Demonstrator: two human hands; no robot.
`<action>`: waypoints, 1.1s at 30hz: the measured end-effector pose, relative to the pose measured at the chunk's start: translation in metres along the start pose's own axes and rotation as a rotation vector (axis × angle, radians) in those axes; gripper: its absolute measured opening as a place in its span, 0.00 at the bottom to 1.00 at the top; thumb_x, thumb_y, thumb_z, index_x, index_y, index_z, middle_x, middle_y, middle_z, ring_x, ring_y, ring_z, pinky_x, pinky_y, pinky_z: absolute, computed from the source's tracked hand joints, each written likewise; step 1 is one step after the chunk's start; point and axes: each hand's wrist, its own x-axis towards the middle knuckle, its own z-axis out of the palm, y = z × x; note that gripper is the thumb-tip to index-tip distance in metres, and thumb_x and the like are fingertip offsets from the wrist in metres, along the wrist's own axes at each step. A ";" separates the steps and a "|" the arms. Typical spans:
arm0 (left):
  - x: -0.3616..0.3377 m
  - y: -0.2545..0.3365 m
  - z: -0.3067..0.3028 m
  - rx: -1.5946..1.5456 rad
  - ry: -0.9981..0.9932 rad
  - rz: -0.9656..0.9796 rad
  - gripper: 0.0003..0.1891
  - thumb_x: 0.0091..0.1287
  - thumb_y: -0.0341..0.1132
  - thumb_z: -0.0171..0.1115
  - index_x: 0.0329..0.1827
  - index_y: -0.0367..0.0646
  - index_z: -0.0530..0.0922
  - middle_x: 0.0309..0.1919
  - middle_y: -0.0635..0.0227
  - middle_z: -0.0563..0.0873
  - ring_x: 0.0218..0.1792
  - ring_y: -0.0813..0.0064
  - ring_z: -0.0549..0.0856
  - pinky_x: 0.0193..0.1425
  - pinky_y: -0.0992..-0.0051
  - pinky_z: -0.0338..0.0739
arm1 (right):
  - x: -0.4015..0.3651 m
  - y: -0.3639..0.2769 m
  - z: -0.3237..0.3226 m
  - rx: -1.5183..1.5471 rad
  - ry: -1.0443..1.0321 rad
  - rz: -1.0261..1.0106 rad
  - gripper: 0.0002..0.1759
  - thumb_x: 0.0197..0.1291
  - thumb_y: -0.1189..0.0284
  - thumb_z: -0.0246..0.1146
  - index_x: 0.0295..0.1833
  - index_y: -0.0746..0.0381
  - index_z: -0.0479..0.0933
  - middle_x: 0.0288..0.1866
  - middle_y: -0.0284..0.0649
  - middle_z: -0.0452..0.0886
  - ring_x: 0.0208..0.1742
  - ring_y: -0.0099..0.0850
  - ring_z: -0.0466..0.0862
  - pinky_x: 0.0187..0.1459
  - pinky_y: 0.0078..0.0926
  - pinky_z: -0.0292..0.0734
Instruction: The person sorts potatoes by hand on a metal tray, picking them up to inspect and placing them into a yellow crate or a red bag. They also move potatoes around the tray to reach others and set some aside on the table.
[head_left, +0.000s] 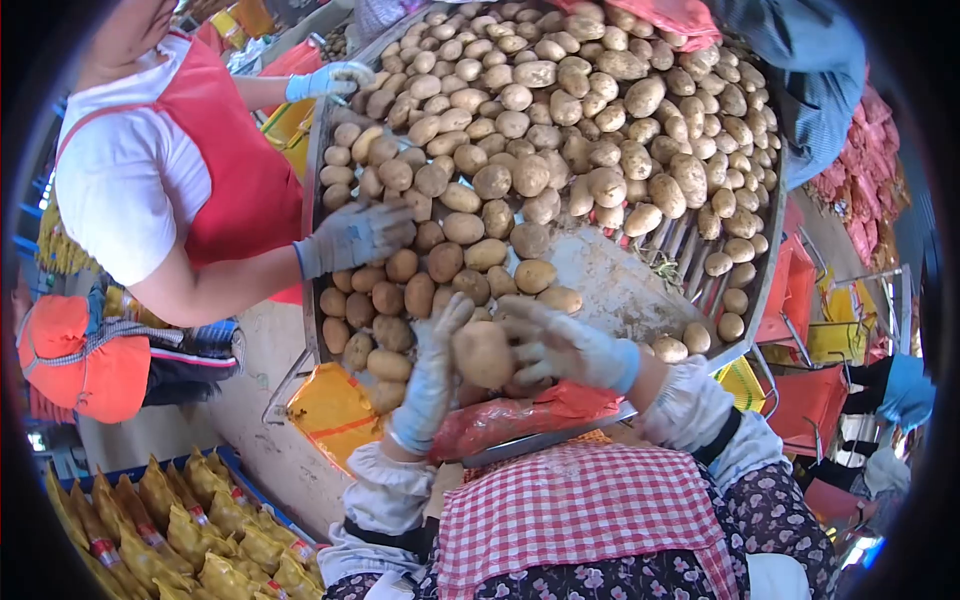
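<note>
Your gloved left hand [433,372] and right hand [568,346] flank a large potato [482,354] above the bench [610,270]. The right grip is released, fingers spread; whether the left grip is clasping the potato, I cannot tell. Below them lies a red bag [520,418]. Across the potato pile [470,200], to your left, a co-worker [190,170] reaches in with gloved hands.
</note>
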 end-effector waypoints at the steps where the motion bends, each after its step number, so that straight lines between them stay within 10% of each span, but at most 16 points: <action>1: 0.004 0.001 0.016 -0.005 0.018 -0.047 0.33 0.77 0.53 0.45 0.76 0.37 0.58 0.74 0.57 0.62 0.75 0.62 0.60 0.79 0.65 0.51 | 0.002 0.001 0.007 0.340 -0.065 0.085 0.30 0.71 0.53 0.54 0.70 0.60 0.65 0.56 0.47 0.81 0.49 0.39 0.86 0.45 0.35 0.83; 3: 0.006 -0.003 0.029 -0.025 0.023 -0.083 0.36 0.76 0.56 0.45 0.77 0.37 0.56 0.75 0.56 0.62 0.75 0.57 0.59 0.78 0.62 0.53 | 0.007 0.005 -0.016 0.365 -0.099 0.125 0.30 0.71 0.50 0.52 0.69 0.59 0.66 0.55 0.46 0.82 0.47 0.40 0.86 0.42 0.34 0.84; 5: -0.002 -0.014 0.012 1.065 0.002 0.229 0.32 0.68 0.49 0.55 0.72 0.40 0.66 0.74 0.53 0.63 0.73 0.45 0.61 0.77 0.52 0.50 | 0.009 0.007 -0.037 0.394 -0.135 0.169 0.30 0.72 0.48 0.50 0.69 0.58 0.67 0.54 0.46 0.82 0.44 0.40 0.86 0.39 0.32 0.84; 8: -0.040 -0.013 -0.001 1.455 -0.176 0.217 0.27 0.66 0.49 0.55 0.64 0.45 0.76 0.72 0.51 0.65 0.70 0.37 0.63 0.73 0.47 0.54 | 0.003 0.006 -0.055 0.529 0.146 0.193 0.34 0.71 0.42 0.45 0.69 0.56 0.65 0.51 0.45 0.83 0.45 0.43 0.86 0.33 0.35 0.84; 14: -0.051 0.019 -0.025 1.532 -0.313 -0.297 0.17 0.65 0.48 0.56 0.42 0.46 0.85 0.71 0.54 0.67 0.66 0.42 0.68 0.70 0.47 0.60 | -0.008 0.010 -0.059 0.630 0.148 0.143 0.35 0.70 0.40 0.42 0.62 0.59 0.71 0.45 0.43 0.84 0.40 0.39 0.85 0.32 0.34 0.84; 16: -0.026 0.019 -0.015 1.422 -0.277 -0.263 0.19 0.64 0.50 0.57 0.49 0.47 0.83 0.70 0.53 0.68 0.64 0.42 0.71 0.68 0.46 0.63 | -0.006 0.012 -0.067 0.619 0.080 0.157 0.35 0.71 0.41 0.42 0.61 0.60 0.72 0.45 0.43 0.84 0.38 0.38 0.85 0.31 0.33 0.83; 18: 0.000 0.030 0.018 1.286 -0.209 0.173 0.28 0.61 0.54 0.60 0.62 0.49 0.77 0.72 0.52 0.66 0.68 0.44 0.66 0.72 0.47 0.58 | 0.008 0.028 -0.086 0.947 -0.295 0.132 0.34 0.71 0.44 0.47 0.63 0.62 0.72 0.48 0.46 0.85 0.39 0.40 0.87 0.32 0.32 0.84; 22: 0.022 -0.004 0.030 1.443 -0.349 0.258 0.41 0.57 0.59 0.64 0.72 0.52 0.67 0.73 0.51 0.63 0.73 0.46 0.59 0.76 0.49 0.49 | -0.008 -0.006 -0.059 0.740 -0.310 -0.077 0.32 0.70 0.47 0.52 0.67 0.61 0.69 0.54 0.45 0.82 0.48 0.41 0.84 0.44 0.37 0.83; 24: 0.015 -0.011 0.009 1.473 -0.333 0.105 0.46 0.53 0.63 0.66 0.74 0.52 0.64 0.75 0.52 0.60 0.76 0.47 0.53 0.79 0.51 0.42 | -0.023 -0.021 -0.037 0.348 0.062 -0.334 0.36 0.66 0.49 0.58 0.71 0.61 0.63 0.64 0.48 0.75 0.61 0.43 0.78 0.60 0.42 0.75; 33: 0.027 0.058 0.008 1.317 -0.321 -0.396 0.33 0.67 0.55 0.60 0.70 0.45 0.69 0.60 0.56 0.77 0.57 0.58 0.79 0.59 0.65 0.73 | -0.058 -0.025 -0.056 -0.137 0.159 -0.572 0.50 0.56 0.72 0.65 0.80 0.62 0.44 0.72 0.53 0.65 0.71 0.41 0.70 0.70 0.38 0.64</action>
